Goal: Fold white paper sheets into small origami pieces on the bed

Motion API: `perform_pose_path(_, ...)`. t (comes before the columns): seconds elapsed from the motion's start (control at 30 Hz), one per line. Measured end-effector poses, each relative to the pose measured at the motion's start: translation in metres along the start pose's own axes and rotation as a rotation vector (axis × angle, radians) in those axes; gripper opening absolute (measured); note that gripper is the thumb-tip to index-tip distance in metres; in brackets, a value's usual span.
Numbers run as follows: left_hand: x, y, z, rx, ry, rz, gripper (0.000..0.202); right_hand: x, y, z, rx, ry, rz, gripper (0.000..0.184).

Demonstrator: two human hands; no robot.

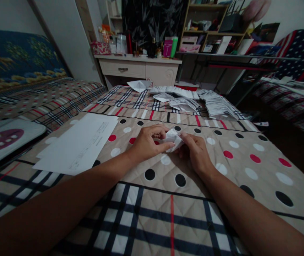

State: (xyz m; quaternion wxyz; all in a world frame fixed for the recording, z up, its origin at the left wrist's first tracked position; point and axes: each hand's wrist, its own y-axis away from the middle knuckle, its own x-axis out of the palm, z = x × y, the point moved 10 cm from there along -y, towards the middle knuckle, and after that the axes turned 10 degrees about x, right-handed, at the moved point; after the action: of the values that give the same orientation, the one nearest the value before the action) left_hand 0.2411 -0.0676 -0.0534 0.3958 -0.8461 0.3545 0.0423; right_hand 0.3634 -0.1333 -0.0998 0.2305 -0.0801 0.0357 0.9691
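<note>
A small folded piece of white paper (173, 139) sits between both my hands, low over the dotted quilt (248, 167) at the middle of the view. My left hand (148, 143) pinches its left side with curled fingers. My right hand (196, 152) grips its right side, fingers closed around the paper. Both forearms reach in from the bottom edge.
A stack of flat white sheets (80, 144) lies to the left of my hands. Several piles of folded white papers (194, 101) lie at the far end of the bed. Beyond stand a dresser (138, 69) with bottles and a cluttered shelf (216, 32).
</note>
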Motion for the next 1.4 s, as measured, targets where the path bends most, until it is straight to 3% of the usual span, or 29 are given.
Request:
perform_pose_path(0.17, 0.002, 0.004, 0.02, -0.137, 0.127, -0.014, 0.025, 0.002, 0.001, 0.009, -0.064, -0.033, 0.008, 0.035)
perform_pose_path(0.33, 0.006, 0.005, 0.027, -0.186, 0.181, 0.014, 0.027, 0.001, 0.0, 0.01, -0.081, -0.082, -0.002, 0.027)
perform_pose_path(0.53, 0.009, 0.006, 0.036, -0.227, 0.308, -0.033, 0.028, -0.009, -0.001, 0.009, -0.129, -0.103, -0.078, 0.02)
perform_pose_path(0.77, 0.015, 0.013, 0.051, -0.375, 0.365, -0.016, 0.026, -0.011, 0.002, 0.014, -0.148, -0.137, -0.091, 0.018)
perform_pose_path(0.9, 0.01, 0.005, 0.036, -0.209, 0.222, 0.01, 0.015, -0.005, 0.0, 0.012, -0.108, -0.146, -0.016, 0.026)
perform_pose_path(1.1, 0.006, -0.001, 0.013, 0.024, 0.067, 0.046, 0.022, -0.002, -0.005, 0.002, -0.001, -0.195, 0.04, 0.027)
perform_pose_path(1.27, 0.007, -0.001, 0.006, 0.084, 0.043, 0.064, 0.014, 0.004, -0.007, -0.005, 0.074, -0.169, 0.081, 0.027)
perform_pose_path(1.4, 0.005, -0.002, 0.005, 0.065, 0.037, 0.051, 0.016, -0.003, -0.003, 0.007, -0.063, -0.085, -0.003, 0.021)
